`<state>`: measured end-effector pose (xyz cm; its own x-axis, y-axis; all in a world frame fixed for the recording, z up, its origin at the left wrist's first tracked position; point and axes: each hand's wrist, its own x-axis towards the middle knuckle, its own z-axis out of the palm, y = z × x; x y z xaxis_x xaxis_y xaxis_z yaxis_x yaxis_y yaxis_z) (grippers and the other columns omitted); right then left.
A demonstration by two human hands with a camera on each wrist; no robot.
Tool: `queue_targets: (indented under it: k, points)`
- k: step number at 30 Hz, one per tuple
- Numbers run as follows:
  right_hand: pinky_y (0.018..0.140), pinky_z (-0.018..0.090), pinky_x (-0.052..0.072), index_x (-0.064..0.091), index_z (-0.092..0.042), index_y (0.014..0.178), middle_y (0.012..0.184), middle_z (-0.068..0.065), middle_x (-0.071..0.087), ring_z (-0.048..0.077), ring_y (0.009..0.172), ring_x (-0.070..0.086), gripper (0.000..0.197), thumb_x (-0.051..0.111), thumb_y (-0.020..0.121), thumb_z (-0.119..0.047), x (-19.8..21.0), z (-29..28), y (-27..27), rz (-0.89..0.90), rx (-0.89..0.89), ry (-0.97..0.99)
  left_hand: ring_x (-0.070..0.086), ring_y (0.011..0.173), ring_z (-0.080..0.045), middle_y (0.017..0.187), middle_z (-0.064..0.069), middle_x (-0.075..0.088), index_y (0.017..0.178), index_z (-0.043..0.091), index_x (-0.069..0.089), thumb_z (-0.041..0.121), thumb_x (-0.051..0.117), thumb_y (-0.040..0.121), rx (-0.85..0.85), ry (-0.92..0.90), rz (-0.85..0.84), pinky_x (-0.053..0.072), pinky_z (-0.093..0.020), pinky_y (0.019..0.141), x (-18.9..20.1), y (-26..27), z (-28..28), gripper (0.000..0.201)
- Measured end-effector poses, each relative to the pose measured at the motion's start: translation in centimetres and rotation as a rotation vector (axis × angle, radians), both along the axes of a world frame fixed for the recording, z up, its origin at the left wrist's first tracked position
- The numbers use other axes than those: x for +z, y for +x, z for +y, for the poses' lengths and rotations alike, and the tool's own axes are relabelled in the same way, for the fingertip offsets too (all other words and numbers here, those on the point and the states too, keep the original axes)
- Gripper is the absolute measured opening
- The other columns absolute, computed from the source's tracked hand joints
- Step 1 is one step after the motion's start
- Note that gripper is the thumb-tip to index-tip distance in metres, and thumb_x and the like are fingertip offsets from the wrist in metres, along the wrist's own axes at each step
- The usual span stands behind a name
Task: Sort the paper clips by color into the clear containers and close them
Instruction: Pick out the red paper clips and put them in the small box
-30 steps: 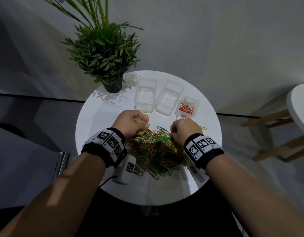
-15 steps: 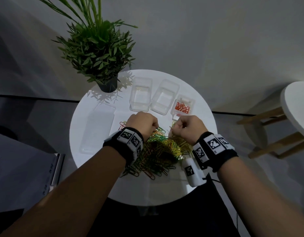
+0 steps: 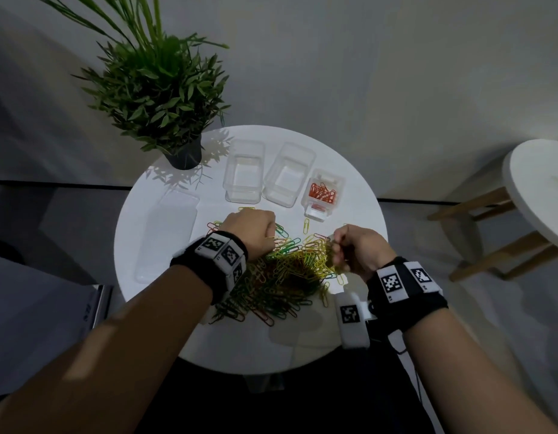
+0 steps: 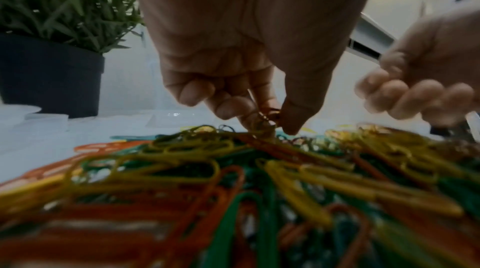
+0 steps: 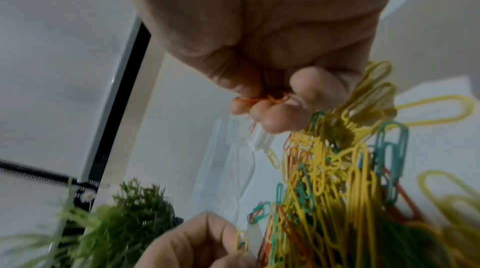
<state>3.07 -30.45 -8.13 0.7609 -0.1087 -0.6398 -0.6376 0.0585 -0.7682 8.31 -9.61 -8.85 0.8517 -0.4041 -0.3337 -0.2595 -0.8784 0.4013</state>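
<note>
A tangled pile of yellow, green and orange paper clips [image 3: 287,274] lies mid-table. My left hand [image 3: 259,234] is at the pile's far left edge, thumb and fingers pinching a few clips [image 4: 267,118] just above the heap. My right hand [image 3: 342,245] hovers over the pile's right side, fingers curled round orange clips [image 5: 262,99]; yellow clips bunch beside it. Behind the pile stand two empty clear containers [image 3: 244,173] [image 3: 288,178] and a smaller one holding orange clips [image 3: 323,192]. All three are open.
A flat clear lid [image 3: 168,236] lies on the left of the round white table [image 3: 240,349]. A potted plant [image 3: 165,98] stands at the back left. A white stool [image 3: 541,189] is off to the right. One yellow clip [image 3: 306,226] lies apart.
My hands have drawn apart; the right hand has moved right and lifted off the pile with orange clips. The left hand stays at the pile's far edge.
</note>
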Motion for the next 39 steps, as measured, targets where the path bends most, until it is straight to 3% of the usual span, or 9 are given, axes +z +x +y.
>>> queue_targets:
  k: [4,6,9,12,16,21,26,31,39]
  points:
    - [0.041,0.015,0.022,0.044,-0.012,0.062,0.054,0.004,0.045,0.014,0.036,0.037,0.025,0.034,0.086,-0.012,-0.3,-0.9,0.1,0.110,-0.076,0.214,0.056,0.075,-0.015,0.074,0.007,0.057,0.077,0.018,0.062,0.018,0.081,0.071,0.205,-0.249,0.110,0.045,-0.026,0.068,0.4,0.5,1.0,0.020]
    - [0.041,0.018,0.024,0.045,-0.014,0.061,0.056,0.000,0.043,0.012,0.041,0.037,0.026,0.043,0.086,-0.014,-0.4,-0.3,0.5,0.046,0.068,-0.087,0.057,0.070,-0.013,0.074,0.004,0.060,0.080,0.017,0.063,0.018,0.085,0.067,0.259,-0.316,0.156,0.044,-0.024,0.063,0.6,0.6,1.5,0.026]
    - [0.058,0.023,0.042,0.062,-0.021,0.077,0.068,-0.004,0.058,0.016,0.067,0.057,0.010,0.059,0.084,-0.015,-0.4,1.1,0.7,-0.143,0.386,-0.863,0.057,0.069,-0.013,0.073,0.003,0.062,0.087,0.022,0.066,0.021,0.086,0.066,0.274,-0.346,0.170,0.039,-0.024,0.060,0.4,0.8,2.0,0.029]
    - [0.080,0.031,0.049,0.064,-0.026,0.101,0.100,0.003,0.065,0.026,0.097,0.060,0.015,0.061,0.086,-0.024,-0.2,1.6,1.3,-0.130,0.534,-1.140,0.058,0.058,-0.012,0.062,0.005,0.058,0.089,0.017,0.068,0.021,0.084,0.071,0.320,-0.409,0.214,0.044,-0.022,0.059,0.2,0.5,2.2,0.025]
    - [0.080,0.032,0.050,0.067,-0.024,0.099,0.105,0.004,0.066,0.025,0.098,0.061,0.014,0.060,0.087,-0.022,0.0,2.1,2.3,-0.119,0.582,-1.191,0.062,0.056,-0.016,0.066,-0.001,0.067,0.082,0.013,0.072,0.032,0.075,0.080,0.351,-0.440,0.248,0.055,-0.027,0.062,-0.2,0.2,2.3,0.019]
    - [0.074,0.030,0.053,0.067,-0.014,0.089,0.094,0.006,0.068,0.023,0.089,0.063,0.010,0.063,0.081,-0.016,-0.6,2.9,2.7,-0.058,0.677,-1.118,0.062,0.056,-0.019,0.071,-0.007,0.069,0.086,0.004,0.070,0.017,0.059,0.087,0.386,-0.373,0.221,0.057,-0.029,0.064,0.2,0.6,2.5,0.018]
    - [0.068,0.027,0.049,0.069,-0.008,0.086,0.089,0.007,0.069,0.021,0.083,0.063,0.014,0.064,0.081,-0.020,-0.6,3.0,2.7,-0.071,0.733,-1.079,0.065,0.086,-0.018,0.085,-0.002,0.070,0.089,0.011,0.073,0.017,0.061,0.086,0.254,-0.261,0.115,0.052,-0.026,0.075,0.5,0.6,1.8,0.014]
    - [0.070,0.029,0.050,0.060,-0.015,0.082,0.085,0.005,0.066,0.024,0.083,0.061,0.012,0.050,0.086,-0.019,-0.6,2.3,2.0,-0.168,0.602,-1.029,0.061,0.091,-0.019,0.089,0.002,0.063,0.089,0.016,0.069,0.020,0.066,0.085,0.091,-0.057,0.018,0.052,-0.031,0.079,0.3,0.7,-0.2,0.007]
    - [0.072,0.027,0.047,0.065,-0.020,0.084,0.087,-0.002,0.067,0.019,0.087,0.061,0.011,0.070,0.082,-0.029,-0.6,3.3,2.0,-0.151,0.651,-1.058,0.063,0.092,-0.028,0.095,-0.009,0.067,0.088,0.008,0.070,0.014,0.054,0.088,0.095,0.092,-0.010,0.054,-0.037,0.079,-0.4,0.6,0.5,0.017]
